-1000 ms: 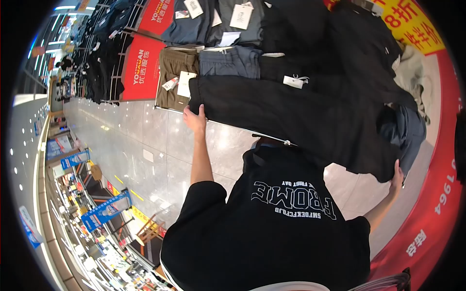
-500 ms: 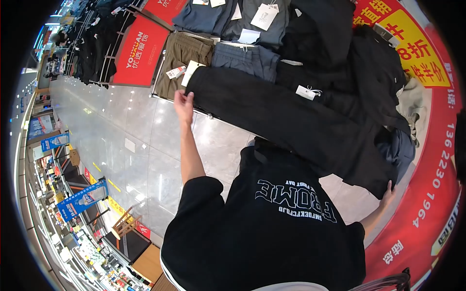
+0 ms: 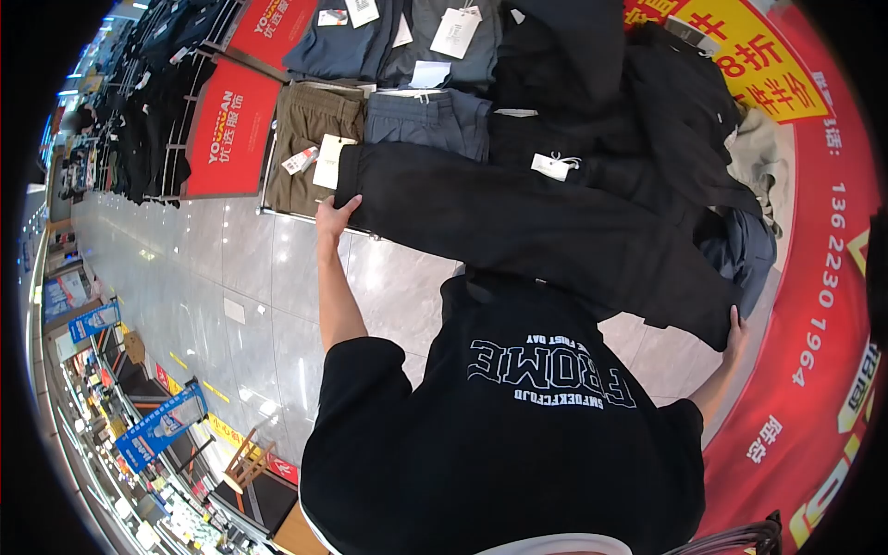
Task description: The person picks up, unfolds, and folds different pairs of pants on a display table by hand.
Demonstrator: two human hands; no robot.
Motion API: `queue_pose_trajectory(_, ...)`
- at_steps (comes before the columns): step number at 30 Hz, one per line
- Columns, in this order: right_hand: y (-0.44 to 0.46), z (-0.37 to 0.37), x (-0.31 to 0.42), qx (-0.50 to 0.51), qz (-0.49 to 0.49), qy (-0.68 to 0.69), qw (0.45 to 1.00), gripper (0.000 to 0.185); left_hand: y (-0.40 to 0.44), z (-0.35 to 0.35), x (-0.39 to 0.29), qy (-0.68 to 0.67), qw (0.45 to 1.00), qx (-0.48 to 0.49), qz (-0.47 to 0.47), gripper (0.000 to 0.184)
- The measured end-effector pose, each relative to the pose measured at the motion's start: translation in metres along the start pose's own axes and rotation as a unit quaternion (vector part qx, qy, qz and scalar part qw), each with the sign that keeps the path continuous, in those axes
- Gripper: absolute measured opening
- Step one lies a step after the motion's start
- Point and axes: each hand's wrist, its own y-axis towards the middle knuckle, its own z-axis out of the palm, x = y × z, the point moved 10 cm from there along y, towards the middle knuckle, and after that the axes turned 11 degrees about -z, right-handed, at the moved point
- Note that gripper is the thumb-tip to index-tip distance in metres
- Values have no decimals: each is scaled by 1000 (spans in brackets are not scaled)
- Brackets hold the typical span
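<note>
A pair of black trousers [image 3: 518, 213] stretches sideways in front of my chest, over the front of the clothing display. My left hand [image 3: 335, 218] pinches the near corner of its left end, a leg hem, between thumb and fingers. At the opposite end my right hand [image 3: 735, 339] grips the lower corner, with part of the fingers behind the cloth. Beside my left hand lie folded olive-brown trousers [image 3: 314, 116] with a white tag [image 3: 331, 159]. Folded blue-grey trousers [image 3: 427, 118] lie just beyond the black pair.
More dark garments [image 3: 638, 120] are heaped at the back right, some with tags. Red sign panels [image 3: 222, 129] stand at the left of the display. A red banner [image 3: 805, 277] curves along the right. Grey tiled floor [image 3: 213, 277] and a wooden stool [image 3: 245, 462] show at left.
The view has shifted, so the display sits further left. The black trousers look pulled straighter between my hands. My left thumb now lies over the hem; both hands keep hold.
</note>
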Motion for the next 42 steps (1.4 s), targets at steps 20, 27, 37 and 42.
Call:
queue_pose_trajectory(20,12,-37,102,-56,-150,205,966,30,-5,-66,-64,-192,971,109,89,34)
queue_pose_trajectory(27,13,-1,-15,-22,-85,193,977,33,-11,-29,60,-70,971,-209,-97,55)
queue_pose_trajectory(37,-3,-1,-58,-64,-24,161,985,41,-9,0,91,-25,959,-183,-215,64)
queue_pose_trajectory(42,6,-1,-78,-28,-31,169,985,58,-24,-4,64,10,954,-222,-199,55)
